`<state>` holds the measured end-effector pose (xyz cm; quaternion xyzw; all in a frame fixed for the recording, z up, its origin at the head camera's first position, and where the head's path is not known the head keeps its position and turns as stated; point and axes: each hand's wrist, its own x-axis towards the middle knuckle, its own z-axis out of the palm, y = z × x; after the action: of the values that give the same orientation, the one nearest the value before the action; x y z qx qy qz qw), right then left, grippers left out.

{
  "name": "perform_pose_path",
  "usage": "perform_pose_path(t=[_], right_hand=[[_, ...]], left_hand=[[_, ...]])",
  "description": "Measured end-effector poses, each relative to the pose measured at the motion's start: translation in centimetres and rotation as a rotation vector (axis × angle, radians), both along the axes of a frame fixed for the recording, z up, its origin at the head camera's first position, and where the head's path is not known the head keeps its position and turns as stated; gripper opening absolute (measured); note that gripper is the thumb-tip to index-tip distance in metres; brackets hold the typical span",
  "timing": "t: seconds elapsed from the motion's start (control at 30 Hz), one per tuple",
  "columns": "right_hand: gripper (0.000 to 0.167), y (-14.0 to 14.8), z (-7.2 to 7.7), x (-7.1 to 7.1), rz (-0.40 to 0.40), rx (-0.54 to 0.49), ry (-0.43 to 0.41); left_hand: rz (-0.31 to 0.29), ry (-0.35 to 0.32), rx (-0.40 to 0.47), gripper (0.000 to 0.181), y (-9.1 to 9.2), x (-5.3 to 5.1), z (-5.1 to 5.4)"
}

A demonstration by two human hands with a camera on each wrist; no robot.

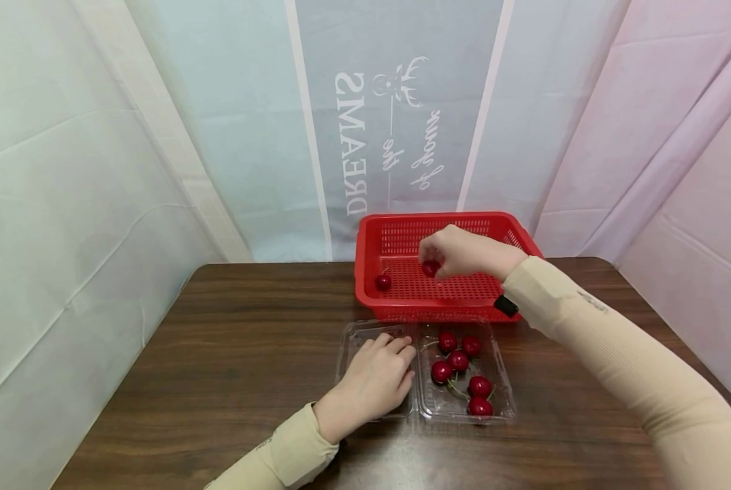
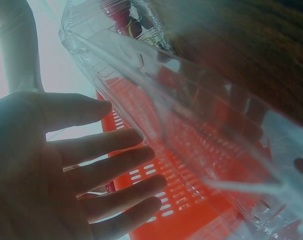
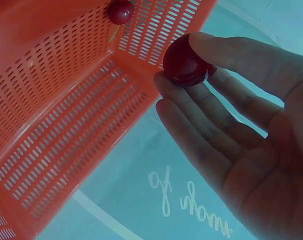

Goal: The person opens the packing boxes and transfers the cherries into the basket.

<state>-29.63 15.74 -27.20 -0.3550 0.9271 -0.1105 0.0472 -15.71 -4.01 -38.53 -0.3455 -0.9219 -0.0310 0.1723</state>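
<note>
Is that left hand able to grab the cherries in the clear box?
Probably yes: the left hand looks empty, the clear box lies open, and only its middle edge separates hand from cherries.

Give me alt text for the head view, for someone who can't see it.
A right hand holds at least one cherry over a red basket with another inside. In front, six cherries lie in the right half of an open clear box; the left hand is over its left half.

Right hand (image 1: pixel 459 253) pinching, arm (image 1: pixel 623 361) extended; left hand (image 1: pixel 370 378) palm down, fingers (image 2: pixel 116 164) straight.
</note>
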Motion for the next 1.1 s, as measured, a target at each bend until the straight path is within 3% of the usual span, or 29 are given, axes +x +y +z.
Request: perform_pose_path(t=[1.1], right_hand=[[0.027,-1.3,-0.9,-3.4,-0.076,0.01,-0.077]], left_hand=[[-0.007,0.031,0.016,0.023,0.1,0.0,0.0]])
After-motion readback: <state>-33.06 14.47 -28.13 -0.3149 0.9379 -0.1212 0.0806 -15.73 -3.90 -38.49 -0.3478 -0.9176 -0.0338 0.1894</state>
